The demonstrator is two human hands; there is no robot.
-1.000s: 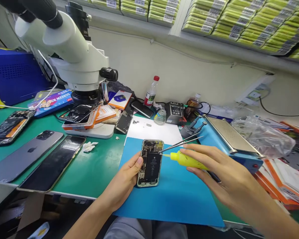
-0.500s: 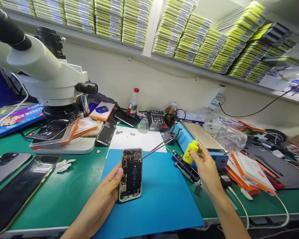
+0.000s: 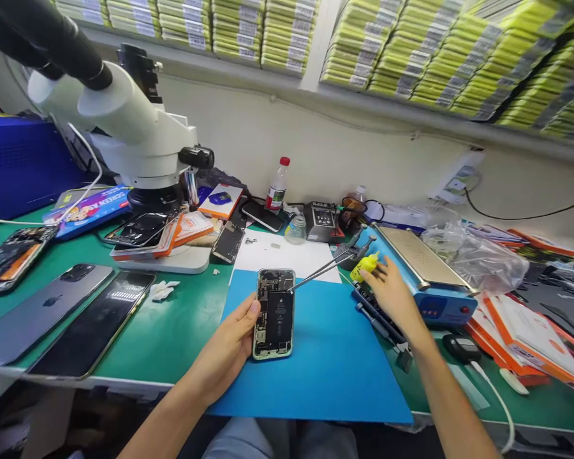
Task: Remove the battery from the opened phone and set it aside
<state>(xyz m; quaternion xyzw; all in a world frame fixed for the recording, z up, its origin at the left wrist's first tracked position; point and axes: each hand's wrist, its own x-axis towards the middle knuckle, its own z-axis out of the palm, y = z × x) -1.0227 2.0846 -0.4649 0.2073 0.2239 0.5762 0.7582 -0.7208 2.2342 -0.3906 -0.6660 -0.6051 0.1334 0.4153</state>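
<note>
An opened phone (image 3: pixel 274 313) with its battery and boards exposed lies on a blue mat (image 3: pixel 325 363). My left hand (image 3: pixel 229 347) steadies it, fingers curled against its left edge. A pair of metal tweezers (image 3: pixel 323 271) rests with its tips on the phone's upper right corner. My right hand (image 3: pixel 392 293) is stretched out to the right of the mat, fingers closed on a small yellow bottle (image 3: pixel 364 266) near the blue heating platform (image 3: pixel 425 280).
A white microscope (image 3: pixel 124 121) stands at the back left over stacked screen boxes. Two phones (image 3: pixel 67 315) lie at the front left on the green bench. A plastic bottle (image 3: pixel 276 185), a glass jar (image 3: pixel 295 229) and a small meter (image 3: pixel 319 222) line the wall. Orange boxes (image 3: pixel 521 338) lie right.
My right hand carried the yellow bottle away from the phone, off to the right beside the heating platform. The left hand stayed on the phone. My head swung right and back.
</note>
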